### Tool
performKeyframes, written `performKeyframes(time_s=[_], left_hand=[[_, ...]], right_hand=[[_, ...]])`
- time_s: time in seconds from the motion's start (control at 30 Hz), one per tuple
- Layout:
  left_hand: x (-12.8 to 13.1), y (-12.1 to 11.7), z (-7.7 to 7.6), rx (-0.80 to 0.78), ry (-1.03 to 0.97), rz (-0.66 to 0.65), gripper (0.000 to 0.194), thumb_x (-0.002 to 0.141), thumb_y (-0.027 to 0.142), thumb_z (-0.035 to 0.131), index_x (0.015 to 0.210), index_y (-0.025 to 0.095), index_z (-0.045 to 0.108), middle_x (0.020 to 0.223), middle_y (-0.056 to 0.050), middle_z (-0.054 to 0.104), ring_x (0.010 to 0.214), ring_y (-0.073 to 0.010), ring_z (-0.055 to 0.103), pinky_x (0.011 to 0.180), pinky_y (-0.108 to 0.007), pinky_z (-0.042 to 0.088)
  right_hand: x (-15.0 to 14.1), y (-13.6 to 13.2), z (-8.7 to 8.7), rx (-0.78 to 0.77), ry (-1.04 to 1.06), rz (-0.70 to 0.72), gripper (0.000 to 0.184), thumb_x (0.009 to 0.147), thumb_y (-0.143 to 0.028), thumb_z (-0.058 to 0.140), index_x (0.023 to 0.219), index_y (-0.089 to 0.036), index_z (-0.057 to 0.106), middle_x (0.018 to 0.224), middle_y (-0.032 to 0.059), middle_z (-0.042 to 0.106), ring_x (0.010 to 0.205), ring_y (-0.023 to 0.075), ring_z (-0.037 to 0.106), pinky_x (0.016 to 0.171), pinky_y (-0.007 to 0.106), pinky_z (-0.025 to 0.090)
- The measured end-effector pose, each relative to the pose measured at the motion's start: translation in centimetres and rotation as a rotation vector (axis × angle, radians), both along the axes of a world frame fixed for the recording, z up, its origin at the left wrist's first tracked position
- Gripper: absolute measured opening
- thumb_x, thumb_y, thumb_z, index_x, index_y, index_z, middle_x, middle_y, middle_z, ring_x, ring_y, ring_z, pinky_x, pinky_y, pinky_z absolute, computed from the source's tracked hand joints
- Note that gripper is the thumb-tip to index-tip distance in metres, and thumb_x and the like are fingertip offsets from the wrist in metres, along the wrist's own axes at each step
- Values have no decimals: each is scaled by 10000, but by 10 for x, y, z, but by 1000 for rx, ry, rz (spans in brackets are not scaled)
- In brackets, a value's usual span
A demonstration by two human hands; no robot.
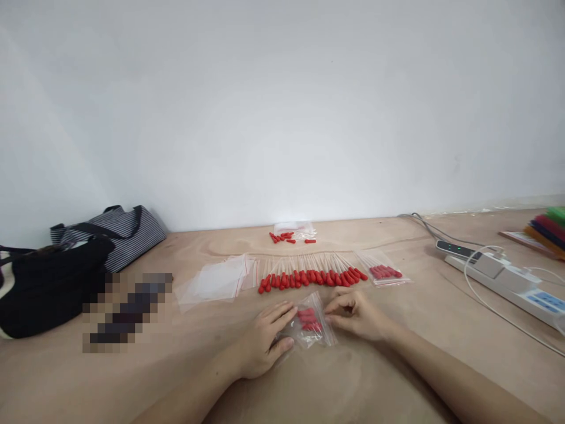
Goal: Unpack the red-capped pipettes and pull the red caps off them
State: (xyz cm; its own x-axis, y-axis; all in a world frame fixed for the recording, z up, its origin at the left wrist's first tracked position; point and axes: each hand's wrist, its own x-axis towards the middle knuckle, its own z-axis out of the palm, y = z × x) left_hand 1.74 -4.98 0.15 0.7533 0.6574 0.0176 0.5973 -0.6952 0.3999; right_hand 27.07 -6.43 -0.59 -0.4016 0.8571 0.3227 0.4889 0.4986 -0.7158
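Observation:
In the middle foreground lies a small clear zip bag [304, 337] with several red-tipped pieces [309, 320] inside. My left hand [270, 335] rests on the bag's left end, fingers stretched out and thumb apart. At the bag's right edge, where the seal runs, my right hand [353, 312] pinches with thumb and fingers. Just behind, a row of pale sticks with red bulb-shaped tips [309, 278] lies side by side, tips toward me. To their right is another zip bag [391, 281] holding several red-tipped sticks.
Flat clear bags [214, 282] are spread left of the row. Loose red tips [282, 237] lie by a clear bag near the wall. A black bag [53, 288] and striped bag [136, 238] stand left. A power strip [512, 282] with cables and coloured items [547, 232] are right.

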Motion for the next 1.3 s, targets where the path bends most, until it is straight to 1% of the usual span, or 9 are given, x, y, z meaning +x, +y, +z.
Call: performKeyframes(time_s=[0.13,0.23,0.4,0.57,0.67,0.77,1.0,1.17,1.3], left_hand=[[-1,0,-2,-6,4,-2,514,854,368,378,1332,221,256,1384,-55,292,1262,-223,262,1023,-423,269],[-1,0,-1,-5,0,2,519,854,369,378,1334,217,253,1386,-55,287,1263,-220,261,1025,-417,268],[-1,-1,-1,7,-20,3,511,851,370,388,1330,244,260,1381,-41,300,1254,-220,279,1021,-424,274],[0,-1,-1,9,-10,2,512,854,370,379,1332,229,259,1379,-51,303,1255,-220,278,1025,-419,270],[0,-1,-2,10,4,9,512,854,370,379,1330,219,266,1382,-56,297,1257,-223,274,1030,-418,263],[0,0,-2,7,-7,4,509,857,386,369,1329,226,269,1381,-51,298,1257,-228,272,1030,-423,263],[0,0,-2,24,-17,-11,506,864,398,354,1334,240,252,1381,-42,299,1255,-217,277,1031,-418,261],[1,-2,2,12,47,7,514,861,392,351,1334,216,256,1390,-53,277,1265,-213,256,1032,-410,260],[1,-2,3,-7,49,15,526,854,376,366,1334,191,259,1391,-68,271,1268,-222,247,1034,-414,255]], right_hand=[[-12,-2,0,26,-20,13,177,726,-168,553,844,-219,675,849,37,597,805,147,535,728,277,424],[-12,1,-2,-2,-38,-65,217,699,-112,537,839,-208,671,834,36,609,793,152,538,708,279,427],[-14,2,-6,-6,-55,-44,81,707,-242,603,711,-201,673,773,32,602,750,150,538,685,271,423],[-19,3,-10,18,10,-20,228,779,-355,538,911,-210,654,854,54,607,786,156,538,714,286,418],[-20,2,-10,39,8,20,328,755,-370,566,1043,-215,598,987,73,579,885,174,524,780,308,404],[-23,2,-7,42,-76,79,358,701,-322,621,1045,-229,587,1023,60,565,942,188,500,852,338,358],[-32,0,-4,15,-225,-5,263,552,-164,613,811,-172,571,816,29,535,773,173,464,695,284,371],[-32,-5,-1,19,-199,-59,201,570,-114,522,757,-172,480,706,-3,494,676,136,442,623,245,350],[-28,-6,1,59,-253,-30,210,593,-151,545,798,-174,507,759,11,520,707,145,464,663,263,355]])
